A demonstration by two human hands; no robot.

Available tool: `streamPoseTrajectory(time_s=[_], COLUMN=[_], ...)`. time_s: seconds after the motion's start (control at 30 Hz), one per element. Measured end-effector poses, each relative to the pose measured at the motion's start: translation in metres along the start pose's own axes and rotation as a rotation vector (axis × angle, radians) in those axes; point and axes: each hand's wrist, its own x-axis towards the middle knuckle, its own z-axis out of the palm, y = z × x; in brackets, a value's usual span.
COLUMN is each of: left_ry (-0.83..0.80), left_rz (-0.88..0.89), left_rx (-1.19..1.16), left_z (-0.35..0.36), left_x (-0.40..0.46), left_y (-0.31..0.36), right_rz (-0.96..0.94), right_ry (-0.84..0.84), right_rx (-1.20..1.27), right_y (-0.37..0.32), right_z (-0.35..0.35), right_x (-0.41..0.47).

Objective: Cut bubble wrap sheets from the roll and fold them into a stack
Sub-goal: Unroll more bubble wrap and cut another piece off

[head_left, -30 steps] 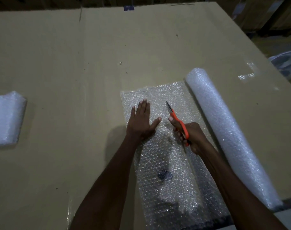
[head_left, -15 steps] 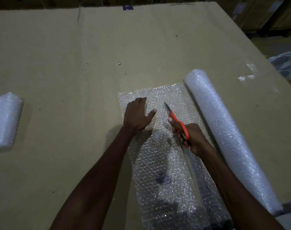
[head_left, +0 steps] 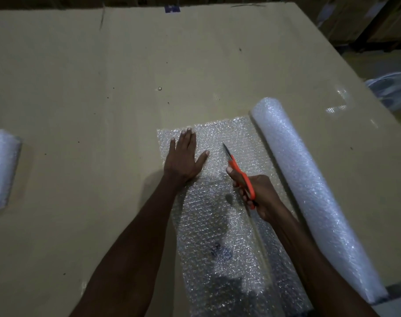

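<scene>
A bubble wrap roll (head_left: 309, 193) lies diagonally on the right of the cardboard-covered table (head_left: 103, 88). An unrolled sheet (head_left: 217, 225) stretches from it to the left and toward me. My left hand (head_left: 183, 159) presses flat on the sheet near its far left corner, fingers straight. My right hand (head_left: 259, 195) grips orange-handled scissors (head_left: 239, 172), whose blades point away from me over the middle of the sheet. A cut line runs down the sheet behind my right hand. A stack of folded bubble wrap (head_left: 2, 168) sits at the far left edge.
A small round speck (head_left: 159, 88) lies on the cardboard beyond the sheet. The table's right edge drops off near a pale round object (head_left: 394, 92) on the floor. Dark boxes stand behind the table's far right corner.
My left hand curled its fingers, then slid farther away along the sheet and flattened again near the far left corner. The scissors have barely moved.
</scene>
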Motion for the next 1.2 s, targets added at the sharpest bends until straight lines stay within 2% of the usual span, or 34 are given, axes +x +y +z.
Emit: streamPoseTrajectory(time_s=[0.8, 1.2], left_ry=[0.022, -0.035], left_rz=[-0.013, -0.037], left_rx=[-0.032, -0.064], left_z=[0.005, 0.003], left_x=[0.000, -0.001], left_y=[-0.002, -0.001], right_rz=[0.000, -0.005], right_ry=[-0.026, -0.024], right_rx=[-0.006, -0.010], right_y=[-0.017, -0.021], right_z=[0.008, 0.010], right_x=[0.016, 0.022])
